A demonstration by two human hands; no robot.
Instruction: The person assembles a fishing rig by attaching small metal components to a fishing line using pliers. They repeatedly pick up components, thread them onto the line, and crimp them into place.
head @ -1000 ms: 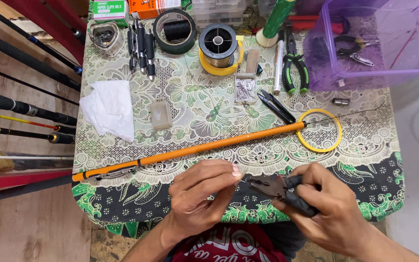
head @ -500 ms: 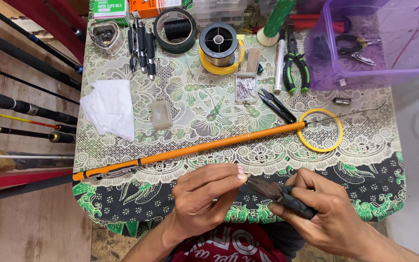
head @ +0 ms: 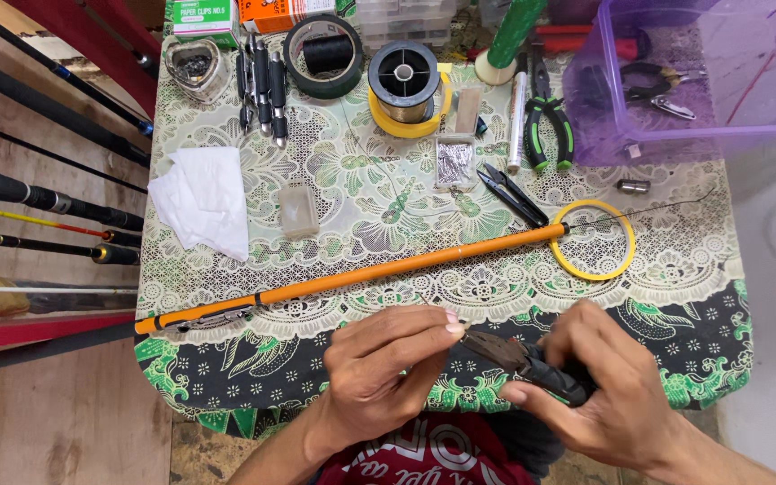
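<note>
2 hands work low over the near edge of the table, which is covered by a green and black patterned cloth. The right hand is wrapped tight around the dark handles of a pair of pliers, whose nose points left toward the other hand. The left hand has thumb and forefinger pinched together right at the tip of the pliers; whatever sits between them is too small to make out, so I cannot tell if it holds anything.

The pliers look like a stiff, fairly heavy metal tool with grippy handles, so a full-palm hold on the handles, as here, seems the sure place to take them. Anything caught at the nose would likely be tiny, light and easy to drop, and a fingertip pinch suits it best.

Just beyond the hands lies 1 long orange fishing rod, slanting across the table from its dark butt at the left edge to a thin, whippy tip on the right. The tip section crosses a yellow ring of tape. That tip looks fragile; the thick orange part would be the safer place to lift it.

Further back are small black snips, green-handled pliers, a spool of line, a crumpled white tissue and a purple plastic tub.
</note>
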